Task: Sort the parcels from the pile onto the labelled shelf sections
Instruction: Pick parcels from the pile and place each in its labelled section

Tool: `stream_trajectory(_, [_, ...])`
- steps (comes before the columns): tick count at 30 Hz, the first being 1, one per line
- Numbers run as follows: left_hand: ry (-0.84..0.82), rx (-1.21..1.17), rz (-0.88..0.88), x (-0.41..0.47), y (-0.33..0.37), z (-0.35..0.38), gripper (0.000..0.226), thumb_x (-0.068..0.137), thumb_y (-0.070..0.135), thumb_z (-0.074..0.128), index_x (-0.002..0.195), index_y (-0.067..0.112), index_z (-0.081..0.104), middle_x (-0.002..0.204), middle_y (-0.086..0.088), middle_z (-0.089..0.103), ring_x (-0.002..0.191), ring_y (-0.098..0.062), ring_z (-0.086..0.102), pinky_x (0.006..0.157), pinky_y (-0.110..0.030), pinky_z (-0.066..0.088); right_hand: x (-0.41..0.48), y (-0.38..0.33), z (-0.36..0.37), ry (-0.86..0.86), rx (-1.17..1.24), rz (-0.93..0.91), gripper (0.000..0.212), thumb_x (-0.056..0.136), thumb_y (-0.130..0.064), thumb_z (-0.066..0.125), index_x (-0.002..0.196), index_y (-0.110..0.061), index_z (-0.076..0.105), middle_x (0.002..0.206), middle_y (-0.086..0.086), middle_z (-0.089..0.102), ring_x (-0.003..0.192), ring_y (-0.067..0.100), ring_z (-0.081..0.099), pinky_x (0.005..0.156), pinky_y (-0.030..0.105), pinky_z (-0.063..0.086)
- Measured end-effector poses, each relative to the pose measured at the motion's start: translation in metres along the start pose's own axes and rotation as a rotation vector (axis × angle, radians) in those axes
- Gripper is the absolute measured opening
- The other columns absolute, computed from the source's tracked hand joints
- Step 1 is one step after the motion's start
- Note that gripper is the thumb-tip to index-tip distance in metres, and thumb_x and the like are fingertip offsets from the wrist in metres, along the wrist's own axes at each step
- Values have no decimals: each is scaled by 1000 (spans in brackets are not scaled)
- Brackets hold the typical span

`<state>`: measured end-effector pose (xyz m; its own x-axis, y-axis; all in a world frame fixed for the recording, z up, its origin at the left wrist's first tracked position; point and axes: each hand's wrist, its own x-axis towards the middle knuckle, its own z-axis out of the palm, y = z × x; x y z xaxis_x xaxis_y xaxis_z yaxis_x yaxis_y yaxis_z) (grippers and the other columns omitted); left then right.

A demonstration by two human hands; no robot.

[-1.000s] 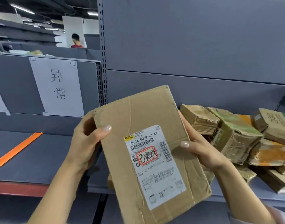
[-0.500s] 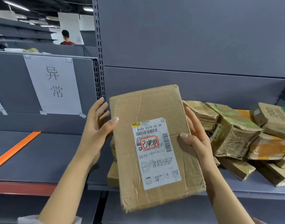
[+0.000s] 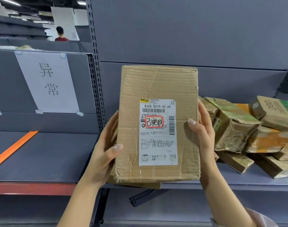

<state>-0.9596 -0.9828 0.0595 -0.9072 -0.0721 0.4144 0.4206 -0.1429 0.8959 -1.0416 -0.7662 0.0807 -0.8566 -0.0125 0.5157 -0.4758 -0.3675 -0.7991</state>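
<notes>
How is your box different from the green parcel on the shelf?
The cardboard box is plain brown with a white label; the green parcel has green print, shiny tape. The cardboard box is upright between left hand and right hand; the green parcel lies tilted on the shelf. Both are cardboard.

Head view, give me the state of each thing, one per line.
Box, upright, label facing camera.
Left hand, grips box's left edge.
Right hand, grips box's right edge.
Pile, heaped on shelf.
Sign, taped at corners.
</notes>
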Motion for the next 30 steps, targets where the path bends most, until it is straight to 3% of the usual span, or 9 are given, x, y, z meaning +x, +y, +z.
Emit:
stream_trajectory(3, [73,-49,3,-1,1,1,109,52,60,86,143,19,42,141,-4,55,128,-24,54,91,-34,54,-1,1,3,-75,0,58,54,77,-14,53,129,-25,50,98,-17,74,91,0,68,74,15,53])
stream_trajectory(5, [131,-65,7,-2,1,-1,111,50,61,86,141,15,45,139,-7,56,126,-27,55,91,-36,55,-2,1,5,-120,-17,89,62,78,-16,55,139,-18,44,104,-15,73,96,2,69,75,16,53])
stream_trajectory(8, [185,-61,18,-3,1,-2,113,48,63,86,140,11,46,138,-9,57,125,-29,56,94,-40,54,-11,-1,5,-158,-34,128,82,74,-33,64,149,-16,36,130,-3,65,118,17,62,96,35,53])
stream_trajectory(10, [204,-69,25,-2,5,-3,112,47,63,86,139,11,48,134,-8,60,122,-28,58,91,-39,55,-22,1,3,-186,-20,160,92,72,-46,72,152,-21,34,147,6,52,134,28,50,111,55,39])
stream_trajectory(12, [221,-78,28,-2,8,-4,111,45,63,86,137,13,50,131,-6,62,120,-26,60,89,-38,56,-33,4,2,-207,0,184,103,68,-59,78,153,-24,33,153,6,45,140,29,44,115,61,31])
stream_trajectory(15, [243,-97,21,-1,12,-3,111,44,63,87,136,12,50,127,-7,65,118,-29,61,92,-44,54,-45,8,2,-179,23,166,88,71,-48,72,149,-26,38,150,5,49,138,27,47,114,60,34])
stream_trajectory(18, [228,-110,21,-1,16,1,109,45,62,87,135,13,50,123,-5,67,116,-27,63,92,-45,54,-50,7,4,-138,49,149,70,70,-40,63,139,-31,49,140,4,59,130,28,55,106,50,45])
stream_trajectory(23, [191,-105,64,-8,24,8,103,50,63,86,135,17,50,121,0,69,114,-21,64,87,-35,57,-53,-4,2,-92,84,130,65,67,-38,64,131,-37,59,136,5,62,126,28,57,109,59,39])
stream_trajectory(30, [171,-102,176,-18,30,15,68,54,63,84,115,39,69,113,13,71,107,-8,66,81,-24,56,-67,-17,0,-85,133,68,54,65,-35,62,118,-47,68,132,3,64,120,24,61,101,43,49])
